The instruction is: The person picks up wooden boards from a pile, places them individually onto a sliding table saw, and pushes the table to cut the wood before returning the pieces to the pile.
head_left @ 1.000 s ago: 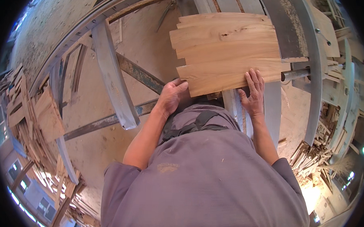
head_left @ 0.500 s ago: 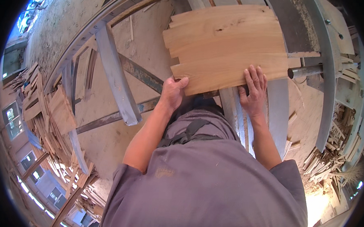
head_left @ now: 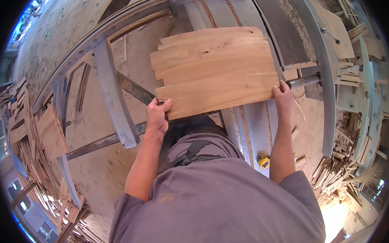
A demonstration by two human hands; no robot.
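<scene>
A wide wooden panel (head_left: 218,68), made of several boards side by side with uneven, stepped ends, lies in front of me over a grey metal machine bed. My left hand (head_left: 158,115) grips its near left corner, thumb on top and fingers underneath. At the near right corner, my right hand (head_left: 283,97) pinches the panel's edge, with its fingertips at the rim. Part of the bed under the panel is hidden.
A yellow tape measure (head_left: 263,162) rests on the metal bed (head_left: 257,124) by my right forearm. A grey metal frame (head_left: 115,96) stands on the left. Scrap wood piles (head_left: 33,132) lie at the left, more offcuts (head_left: 337,171) at the right. A round metal bar (head_left: 304,81) juts near the panel.
My right hand has gone from lying flat on the panel to gripping its right corner. The panel and my left hand appear further left and lower in view, which has also shifted.
</scene>
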